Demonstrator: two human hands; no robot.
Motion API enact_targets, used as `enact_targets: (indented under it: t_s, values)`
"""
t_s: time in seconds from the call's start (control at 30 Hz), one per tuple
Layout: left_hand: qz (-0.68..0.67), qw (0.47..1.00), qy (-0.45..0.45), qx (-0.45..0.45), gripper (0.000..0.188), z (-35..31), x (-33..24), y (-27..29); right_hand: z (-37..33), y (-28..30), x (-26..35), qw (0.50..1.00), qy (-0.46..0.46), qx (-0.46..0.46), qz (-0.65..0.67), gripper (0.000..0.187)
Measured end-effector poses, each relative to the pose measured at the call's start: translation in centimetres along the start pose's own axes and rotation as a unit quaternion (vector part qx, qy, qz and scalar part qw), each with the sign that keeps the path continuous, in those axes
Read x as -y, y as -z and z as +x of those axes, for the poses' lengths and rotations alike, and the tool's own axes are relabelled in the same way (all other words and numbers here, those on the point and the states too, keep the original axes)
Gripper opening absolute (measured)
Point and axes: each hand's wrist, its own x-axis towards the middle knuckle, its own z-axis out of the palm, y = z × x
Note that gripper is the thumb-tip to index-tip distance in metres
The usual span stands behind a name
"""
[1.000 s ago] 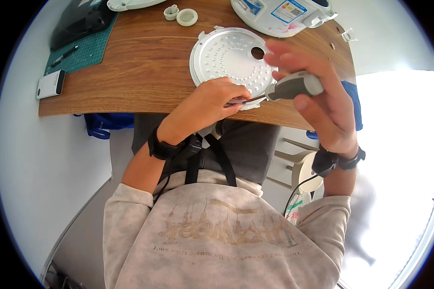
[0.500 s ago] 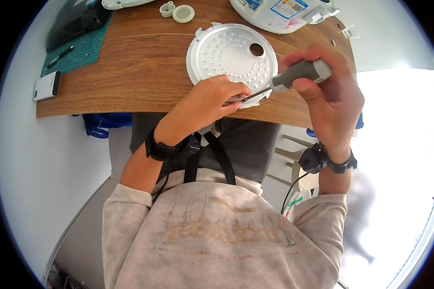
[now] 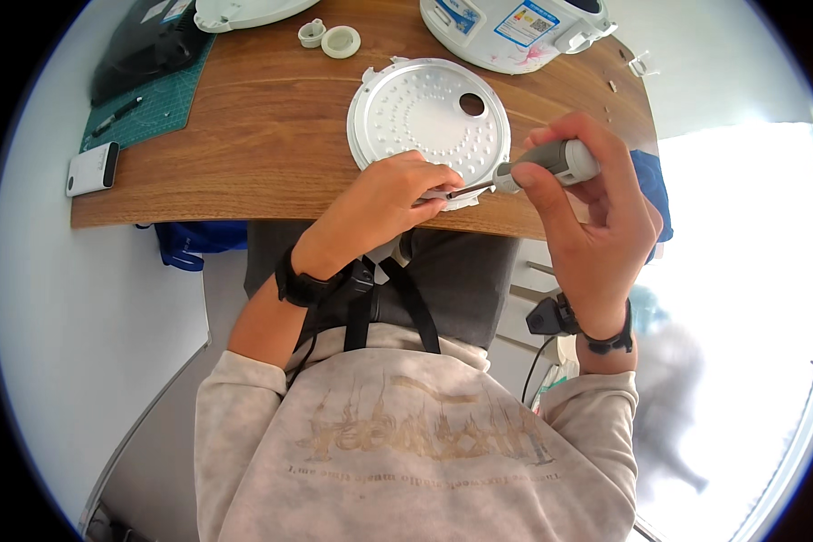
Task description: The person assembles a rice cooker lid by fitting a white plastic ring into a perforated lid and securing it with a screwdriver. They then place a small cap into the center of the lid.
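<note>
Disc (image 3: 415, 108): pale silver-grey, round, lying flat on counter (image 3: 262, 135) near its front edge, at 12 o'clock from the wearer. Dark hole seen at 2 o'clock of its face; small tabs along rim. Screwdriver (image 3: 560, 163) gripped in right hand (image 3: 601, 212), thumb laid along handle; tip brought to rim between 5 and 6 o'clock. Left hand (image 3: 384, 199) bent over rim at 6 to 7 o'clock; whether a separate piece is pinched cannot be told. Since a second ago, right fingers, then spread, have been wrapped round the handle; since the last frame, shaft tilted flatter. Disc metallic, raised dimples set in arcs; handle two-tone grey, bulged; counter brown, wood-grained.
</note>
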Motion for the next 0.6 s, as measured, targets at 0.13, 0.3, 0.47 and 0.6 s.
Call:
enact_targets:
  t_s: [0.13,0.3,0.47,0.6]
  values:
    - [-0.016,1.000,0.001,0.002,0.026,0.1,0.2,-0.1,0.5,-0.7,-1.9,0.991,-0.004,0.011,0.135,0.039]
    - [-0.011,1.000,-0.016,0.001,0.023,0.2,0.6,0.0,0.9,-1.0,-3.0,0.961,0.041,0.077,0.262,0.045]
    - [-0.015,1.000,-0.015,0.002,0.021,0.1,0.1,0.4,2.0,0.7,-2.2,0.942,0.105,0.228,0.225,0.042]
    - [0.004,0.999,-0.035,-0.004,0.018,0.1,0.1,0.3,2.6,1.9,-2.0,0.954,0.084,0.252,0.137,0.046]
